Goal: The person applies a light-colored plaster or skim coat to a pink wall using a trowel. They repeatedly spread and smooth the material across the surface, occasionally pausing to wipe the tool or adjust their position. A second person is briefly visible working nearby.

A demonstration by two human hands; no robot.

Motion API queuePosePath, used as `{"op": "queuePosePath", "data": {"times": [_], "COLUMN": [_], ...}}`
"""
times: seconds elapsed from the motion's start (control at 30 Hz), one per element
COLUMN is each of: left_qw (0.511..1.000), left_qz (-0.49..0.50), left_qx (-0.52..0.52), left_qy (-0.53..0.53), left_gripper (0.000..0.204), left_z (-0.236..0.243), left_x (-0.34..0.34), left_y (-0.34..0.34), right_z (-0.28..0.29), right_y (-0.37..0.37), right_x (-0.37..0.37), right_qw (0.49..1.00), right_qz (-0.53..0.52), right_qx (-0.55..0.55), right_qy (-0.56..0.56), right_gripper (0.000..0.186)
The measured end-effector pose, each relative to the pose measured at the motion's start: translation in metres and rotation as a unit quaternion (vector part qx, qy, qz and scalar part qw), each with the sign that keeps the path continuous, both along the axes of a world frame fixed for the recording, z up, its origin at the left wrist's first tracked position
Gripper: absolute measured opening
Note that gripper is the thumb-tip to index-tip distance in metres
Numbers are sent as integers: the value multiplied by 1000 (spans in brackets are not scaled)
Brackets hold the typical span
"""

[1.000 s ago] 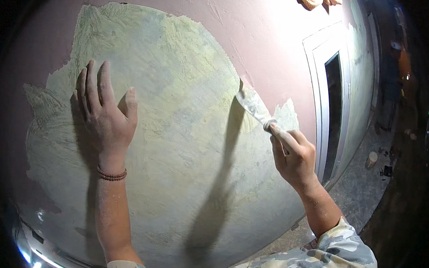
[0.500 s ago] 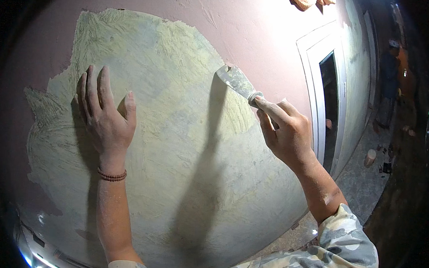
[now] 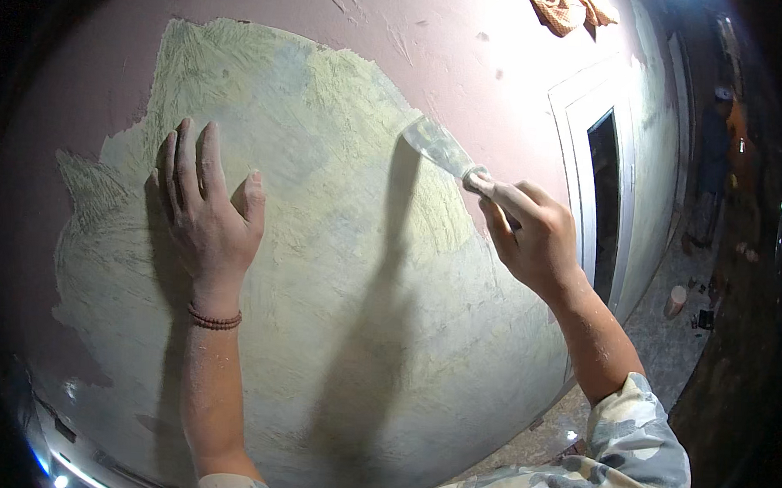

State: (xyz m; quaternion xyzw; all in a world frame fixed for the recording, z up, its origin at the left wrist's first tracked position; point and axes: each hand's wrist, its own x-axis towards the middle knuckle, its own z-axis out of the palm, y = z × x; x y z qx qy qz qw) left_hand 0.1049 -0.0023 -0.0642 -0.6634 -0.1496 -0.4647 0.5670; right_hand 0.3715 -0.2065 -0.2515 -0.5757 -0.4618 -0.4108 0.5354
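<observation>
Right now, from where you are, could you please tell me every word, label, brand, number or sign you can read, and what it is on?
No readable text shows anywhere in this view.
Putty knife in the right hand: no lettering can be made out.
Patchy wall and white frame: none visible.
Small cylinder on the floor: too small to tell.

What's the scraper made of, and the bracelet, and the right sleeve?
Scraper: the blade is probably metal, thin, flat and grayish, with pale smears dulling it.
Bracelet: small, round brown beads, maybe wood, though plastic could look alike.
Right sleeve: likely cloth, matte with a camouflage pattern, because it creases softly.
</observation>
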Motion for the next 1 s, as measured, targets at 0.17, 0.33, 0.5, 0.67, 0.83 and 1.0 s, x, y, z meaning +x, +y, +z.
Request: {"op": "queuePosePath", "data": {"times": [0.17,0.33,0.5,0.67,0.83,1.0], "left_qw": [1000,1000,1000,1000,1000,999], "left_qz": [15,7,3,8,14,24], "left_qx": [2,-11,-18,-27,-20,-23], "left_qy": [-10,-4,0,-4,-9,-13], "left_gripper": [73,73,69,71,74,74], "left_z": [-2,-4,-4,-5,-4,-4], "left_x": [0,1,2,0,1,1], "left_y": [0,-4,-6,-7,-7,-9], "right_z": [13,25,35,43,50,65], "right_y": [-5,-15,-13,-15,-17,-17], "right_x": [6,5,8,21,21,24], "right_qw": [1000,999,999,999,998,996], "right_qz": [6,17,0,24,23,27], "right_qx": [-22,-30,-31,-25,-36,-9], "right_qy": [4,-7,-32,-39,-46,-86], "right_gripper": [23,22,21,23,23,22]}}
